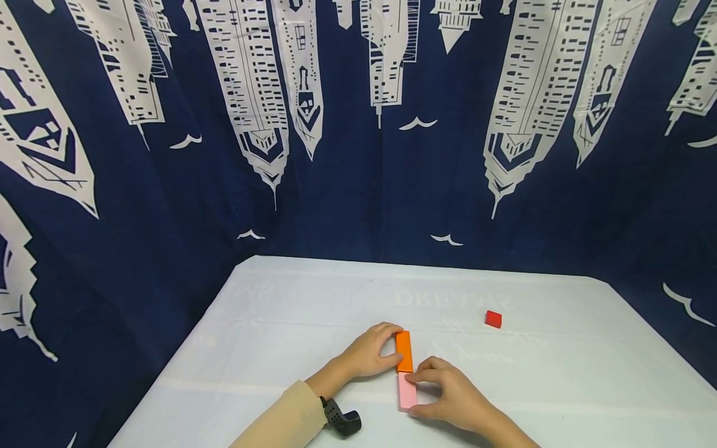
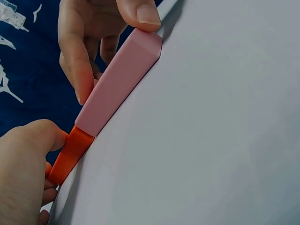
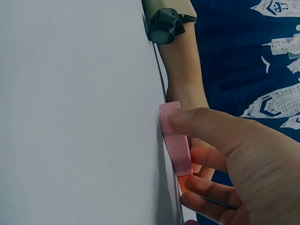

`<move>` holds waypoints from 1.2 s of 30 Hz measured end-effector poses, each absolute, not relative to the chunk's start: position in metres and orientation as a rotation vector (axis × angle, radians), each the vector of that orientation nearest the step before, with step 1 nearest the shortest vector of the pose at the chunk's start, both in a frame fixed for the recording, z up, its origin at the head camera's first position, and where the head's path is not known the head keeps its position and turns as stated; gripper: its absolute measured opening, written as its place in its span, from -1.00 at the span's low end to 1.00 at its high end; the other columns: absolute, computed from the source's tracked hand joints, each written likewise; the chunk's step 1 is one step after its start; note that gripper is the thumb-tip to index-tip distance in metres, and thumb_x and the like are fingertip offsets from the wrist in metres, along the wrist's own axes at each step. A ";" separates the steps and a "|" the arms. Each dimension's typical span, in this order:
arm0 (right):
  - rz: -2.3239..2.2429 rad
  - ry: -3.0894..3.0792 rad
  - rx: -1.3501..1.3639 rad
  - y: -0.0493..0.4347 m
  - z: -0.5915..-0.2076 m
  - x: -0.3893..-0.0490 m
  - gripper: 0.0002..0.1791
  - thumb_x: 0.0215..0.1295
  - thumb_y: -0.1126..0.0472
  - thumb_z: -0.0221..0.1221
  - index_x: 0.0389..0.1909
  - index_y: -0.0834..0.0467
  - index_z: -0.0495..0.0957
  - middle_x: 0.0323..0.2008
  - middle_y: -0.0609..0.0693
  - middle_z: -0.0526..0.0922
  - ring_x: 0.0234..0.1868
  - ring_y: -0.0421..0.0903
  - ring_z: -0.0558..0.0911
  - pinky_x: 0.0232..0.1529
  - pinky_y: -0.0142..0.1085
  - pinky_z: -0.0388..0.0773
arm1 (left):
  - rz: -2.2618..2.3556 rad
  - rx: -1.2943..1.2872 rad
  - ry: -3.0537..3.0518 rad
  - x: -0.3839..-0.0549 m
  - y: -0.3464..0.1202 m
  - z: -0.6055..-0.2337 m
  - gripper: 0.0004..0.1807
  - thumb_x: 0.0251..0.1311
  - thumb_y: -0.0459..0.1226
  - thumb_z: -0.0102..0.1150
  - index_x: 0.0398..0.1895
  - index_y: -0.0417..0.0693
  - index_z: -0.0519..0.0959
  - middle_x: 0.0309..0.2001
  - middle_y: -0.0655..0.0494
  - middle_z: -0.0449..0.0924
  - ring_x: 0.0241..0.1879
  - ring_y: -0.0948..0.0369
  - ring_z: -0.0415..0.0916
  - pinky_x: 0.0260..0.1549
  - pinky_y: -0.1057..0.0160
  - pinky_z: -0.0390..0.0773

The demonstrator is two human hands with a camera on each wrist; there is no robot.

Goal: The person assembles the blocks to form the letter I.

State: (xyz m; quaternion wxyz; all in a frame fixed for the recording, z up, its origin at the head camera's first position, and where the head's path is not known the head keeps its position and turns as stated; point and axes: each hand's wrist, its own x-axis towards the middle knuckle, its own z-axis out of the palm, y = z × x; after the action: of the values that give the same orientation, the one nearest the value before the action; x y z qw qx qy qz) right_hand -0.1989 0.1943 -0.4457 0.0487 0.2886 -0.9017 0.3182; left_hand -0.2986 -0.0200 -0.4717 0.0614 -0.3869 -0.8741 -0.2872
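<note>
An orange block (image 1: 404, 351) and a pink block (image 1: 407, 393) lie end to end on the white table, touching at their short ends. My left hand (image 1: 370, 351) grips the orange block from its left side, thumb and fingers at its two ends. From the right, my right hand (image 1: 448, 395) holds the pink block between thumb and fingers. The left wrist view shows the pink block (image 2: 119, 82) meeting the orange block (image 2: 71, 154) in one line. In the right wrist view, the thumb lies on the near end of the pink block (image 3: 176, 140).
A small red block (image 1: 493, 319) sits farther back on the right of the white table (image 1: 280, 298). Behind the table hangs a dark blue cloth (image 1: 347, 205) with white building prints. A black wrist device (image 1: 343, 418) is on the left forearm.
</note>
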 end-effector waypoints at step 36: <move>1.031 -2.759 0.876 0.195 -0.447 -0.202 -0.40 -0.04 -0.22 0.43 -0.02 0.05 0.65 -0.08 -0.21 0.61 -0.08 -0.19 0.56 -0.01 -0.21 0.58 | -0.705 -1.295 -2.662 -0.269 -0.029 -0.444 -0.45 0.27 -0.08 0.14 0.28 -0.10 0.43 0.31 0.02 0.34 0.32 0.10 0.27 0.27 0.11 0.32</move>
State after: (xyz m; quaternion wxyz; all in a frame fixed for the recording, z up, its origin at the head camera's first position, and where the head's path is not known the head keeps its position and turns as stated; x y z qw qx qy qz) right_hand -0.2020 0.1948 -0.4475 0.0342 0.2850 -0.8973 0.3353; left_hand -0.2694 -0.0293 -0.4443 0.0491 -0.4249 -0.8738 -0.2314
